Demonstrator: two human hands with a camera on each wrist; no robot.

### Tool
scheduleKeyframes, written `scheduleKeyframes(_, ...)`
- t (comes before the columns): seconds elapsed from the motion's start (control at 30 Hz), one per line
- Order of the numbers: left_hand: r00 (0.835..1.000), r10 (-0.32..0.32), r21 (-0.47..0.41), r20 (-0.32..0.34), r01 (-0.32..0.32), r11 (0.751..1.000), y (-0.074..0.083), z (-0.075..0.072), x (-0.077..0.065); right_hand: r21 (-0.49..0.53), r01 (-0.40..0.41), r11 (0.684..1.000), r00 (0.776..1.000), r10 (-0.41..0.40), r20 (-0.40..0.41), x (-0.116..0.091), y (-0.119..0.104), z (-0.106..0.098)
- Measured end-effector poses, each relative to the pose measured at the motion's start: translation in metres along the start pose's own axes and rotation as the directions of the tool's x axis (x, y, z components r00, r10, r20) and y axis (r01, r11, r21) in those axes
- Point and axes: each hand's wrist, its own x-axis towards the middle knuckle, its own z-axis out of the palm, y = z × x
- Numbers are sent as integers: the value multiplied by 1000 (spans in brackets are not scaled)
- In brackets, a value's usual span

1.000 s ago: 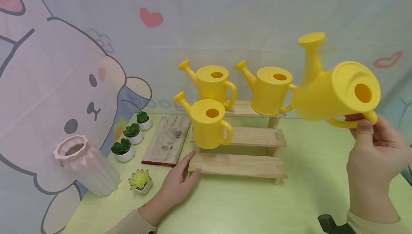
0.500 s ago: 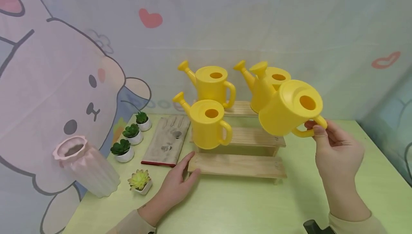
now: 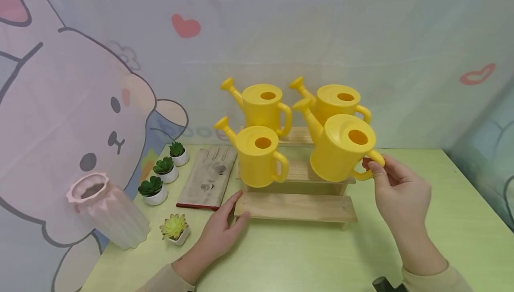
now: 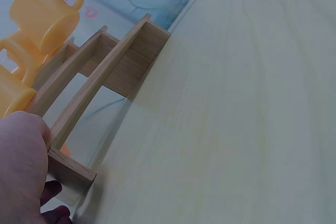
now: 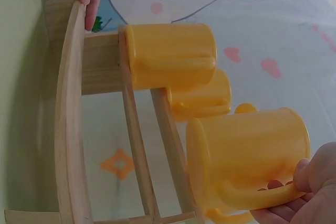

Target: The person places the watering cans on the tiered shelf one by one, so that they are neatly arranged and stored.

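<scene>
My right hand [image 3: 403, 193] pinches the handle of a yellow watering can [image 3: 341, 149], which hangs slightly tilted over the right part of the wooden stand's middle step [image 3: 301, 170]. In the right wrist view a gap shows between the base of this watering can [image 5: 247, 150] and the middle step. My left hand [image 3: 221, 229] grips the left end of the stand's bottom step [image 3: 297, 206], with the thumb at its front. Another watering can [image 3: 257, 158] stands upright at the left of the middle step. Two more, a left can [image 3: 261, 104] and a right can [image 3: 337, 100], stand on the top step.
Left of the stand lies a grey work glove [image 3: 209, 178] with a red hem. Several small potted succulents [image 3: 154, 190] stand beside it, near a pink-white ribbed vase [image 3: 114, 214]. A printed cloth [image 3: 301, 28] hangs behind the light green table [image 3: 297, 260].
My right hand has carried its watering can left and down, from right of the stand to over the middle step, turning it more upright. The left hand has stayed in place.
</scene>
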Motion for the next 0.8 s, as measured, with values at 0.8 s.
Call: scheduleKeyframes(0.8, 1000, 2, 4, -11, -2, 1000, -1, 1, 0, -128, 68, 989, 997, -63, 38, -15, 20, 1)
